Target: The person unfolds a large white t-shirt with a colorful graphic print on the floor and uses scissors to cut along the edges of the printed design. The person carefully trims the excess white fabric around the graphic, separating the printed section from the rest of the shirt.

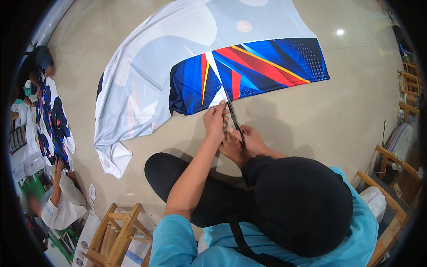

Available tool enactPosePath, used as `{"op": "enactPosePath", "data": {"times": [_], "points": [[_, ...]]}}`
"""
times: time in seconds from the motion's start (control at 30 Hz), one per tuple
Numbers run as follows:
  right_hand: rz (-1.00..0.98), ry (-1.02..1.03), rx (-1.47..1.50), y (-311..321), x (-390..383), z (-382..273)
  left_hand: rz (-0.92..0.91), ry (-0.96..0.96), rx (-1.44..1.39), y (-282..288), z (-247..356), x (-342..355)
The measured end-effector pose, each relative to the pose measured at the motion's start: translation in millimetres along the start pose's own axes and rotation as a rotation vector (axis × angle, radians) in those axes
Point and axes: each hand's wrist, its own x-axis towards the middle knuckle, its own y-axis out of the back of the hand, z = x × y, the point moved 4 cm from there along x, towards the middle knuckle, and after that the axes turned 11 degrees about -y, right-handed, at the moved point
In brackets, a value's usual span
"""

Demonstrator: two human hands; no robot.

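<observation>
A wide sheet of printed fabric lies on the floor ahead of me, partly folded over. Its printed face is blue, red, white and yellow, while the pale reverse side shows beyond. My left hand pinches the fabric's near edge at a white stripe. In my right hand is a pair of dark scissors, its blades pointing away from me into the cloth between the printed panels. Whether the blades are apart I cannot make out. My bare foot rests just beneath the scissors, between my hands.
At the left, two other people handle similar printed pieces. A wooden stool stands at the lower left. Wooden frames and white sacks line the right side. My bent knee is close to my left forearm.
</observation>
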Motion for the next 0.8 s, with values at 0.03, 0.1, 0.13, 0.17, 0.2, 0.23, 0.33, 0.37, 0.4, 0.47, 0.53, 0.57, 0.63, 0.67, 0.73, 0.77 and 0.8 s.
{"op": "enactPosePath", "data": {"times": [0.03,0.1,0.13,0.17,0.2,0.23,0.33,0.37,0.4,0.47,0.53,0.57,0.63,0.67,0.73,0.77,0.8], "points": [[0.001,-0.004,0.007,-0.5,0.7,0.2,0.001,-0.002,-0.001,-0.7,0.5,-0.3],[0.002,-0.013,0.020,-1.5,1.8,0.0,0.000,0.002,-0.002,-0.7,0.4,0.2],[0.003,-0.020,0.025,-1.1,2.0,0.1,-0.001,0.004,-0.002,-0.6,0.3,0.2],[0.002,-0.028,0.030,-0.9,2.2,-0.2,0.000,0.002,-0.002,-0.6,0.7,-0.1],[0.002,-0.035,0.034,-0.8,2.3,-0.2,0.000,0.000,-0.003,-0.7,1.0,-0.7],[0.003,-0.029,0.028,-1.0,3.0,0.3,0.001,-0.002,-0.003,-0.8,1.4,-1.1],[0.013,-0.019,0.012,-0.1,4.3,1.4,-0.003,-0.021,0.000,-1.6,-0.1,0.2],[0.016,-0.021,0.007,-1.4,3.3,0.0,0.004,-0.026,-0.002,-0.4,-1.3,1.5],[0.018,-0.023,0.003,-2.4,2.3,-1.2,0.012,-0.031,-0.005,0.8,-2.5,2.7],[0.023,-0.032,0.000,-2.1,0.3,-2.8,0.013,-0.028,-0.003,1.4,-3.5,3.1],[0.026,-0.038,0.002,-1.4,-0.6,-3.2,0.003,-0.012,0.007,-0.9,-0.7,0.8],[0.025,-0.040,0.005,-1.5,-1.0,-3.2,0.001,-0.011,0.004,-0.5,-1.5,1.0],[0.026,-0.045,0.004,-1.5,-0.6,-3.0,-0.002,-0.008,-0.002,-0.4,-0.9,0.5],[0.027,-0.050,-0.001,-1.3,0.3,-2.6,-0.002,-0.008,-0.001,-0.6,-0.7,0.6],[0.027,-0.049,-0.002,-2.0,-0.1,-3.0,-0.001,-0.007,0.004,-0.5,0.0,0.2],[0.026,-0.044,0.000,-2.3,-1.2,-4.1,0.004,-0.011,-0.003,-0.9,0.4,0.3],[0.027,-0.039,0.003,-2.4,-2.3,-5.4,0.008,-0.014,-0.010,-1.8,0.3,0.9]]}}
